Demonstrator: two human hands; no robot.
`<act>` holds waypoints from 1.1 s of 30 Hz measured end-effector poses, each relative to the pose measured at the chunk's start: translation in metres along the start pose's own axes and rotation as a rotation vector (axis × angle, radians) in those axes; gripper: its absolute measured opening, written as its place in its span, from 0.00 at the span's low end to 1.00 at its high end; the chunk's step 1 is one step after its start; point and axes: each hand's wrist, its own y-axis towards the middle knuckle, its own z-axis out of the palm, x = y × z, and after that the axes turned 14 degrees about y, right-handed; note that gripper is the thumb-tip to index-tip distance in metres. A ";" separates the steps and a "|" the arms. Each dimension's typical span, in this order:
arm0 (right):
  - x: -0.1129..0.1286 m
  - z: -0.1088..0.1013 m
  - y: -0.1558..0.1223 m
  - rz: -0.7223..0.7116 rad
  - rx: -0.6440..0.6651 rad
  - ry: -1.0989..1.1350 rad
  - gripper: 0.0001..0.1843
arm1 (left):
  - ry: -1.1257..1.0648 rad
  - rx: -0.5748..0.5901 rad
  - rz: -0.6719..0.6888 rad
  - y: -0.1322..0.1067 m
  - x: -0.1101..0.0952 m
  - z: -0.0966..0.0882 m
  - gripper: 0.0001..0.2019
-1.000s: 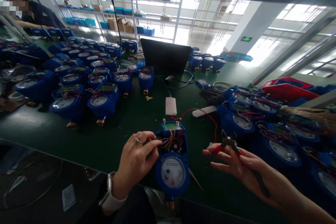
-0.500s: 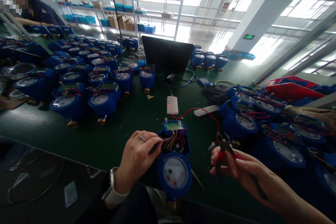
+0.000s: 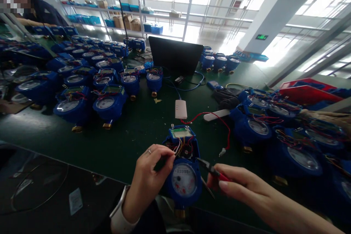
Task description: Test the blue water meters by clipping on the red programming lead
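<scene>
Directly in front of me lies a blue water meter [image 3: 183,181], its upper housing open and showing a small display and coloured wires. My left hand [image 3: 153,173] pinches thin wires [image 3: 177,147] at the left side of that housing. In my right hand [image 3: 233,182] are red-handled pliers [image 3: 210,168], their dark jaws pointing left at the meter's right edge. A thin metal tool [image 3: 208,189] lies under the pliers, partly hidden. Above the meter sits a small white box [image 3: 181,109] from which a red cable [image 3: 229,131] runs right to a pale connector.
More blue meters stand on the left [image 3: 109,102] and on the right [image 3: 256,128]. Behind the white box stands a black laptop [image 3: 175,55]. A white flat strip [image 3: 216,115] and a red bin [image 3: 309,89] are to the right. Another person [image 3: 44,11] sits far left.
My right hand has brought the pliers left and down to the meter's edge. My left hand has shifted slightly right with the wires. The red light on the white box no longer shows.
</scene>
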 end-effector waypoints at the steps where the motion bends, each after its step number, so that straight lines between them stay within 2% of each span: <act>1: 0.005 0.003 0.002 0.008 0.026 -0.085 0.20 | -0.010 0.003 -0.015 -0.003 -0.003 0.001 0.06; 5: 0.022 0.010 0.015 0.011 0.110 -0.306 0.16 | -0.020 0.007 -0.101 -0.016 -0.011 0.006 0.07; 11: 0.026 0.008 0.026 -0.001 0.104 -0.434 0.15 | -0.043 -0.040 -0.175 -0.026 -0.010 0.010 0.05; 19: 0.026 0.011 0.030 -0.015 0.111 -0.415 0.14 | -0.052 -0.079 -0.182 -0.024 -0.010 0.011 0.05; 29: 0.018 0.012 0.032 0.038 0.104 -0.339 0.15 | -0.066 -0.059 -0.150 -0.023 -0.010 0.010 0.06; 33: 0.016 0.005 0.024 -0.018 0.068 -0.324 0.16 | -0.027 -0.027 -0.137 -0.027 -0.008 0.008 0.06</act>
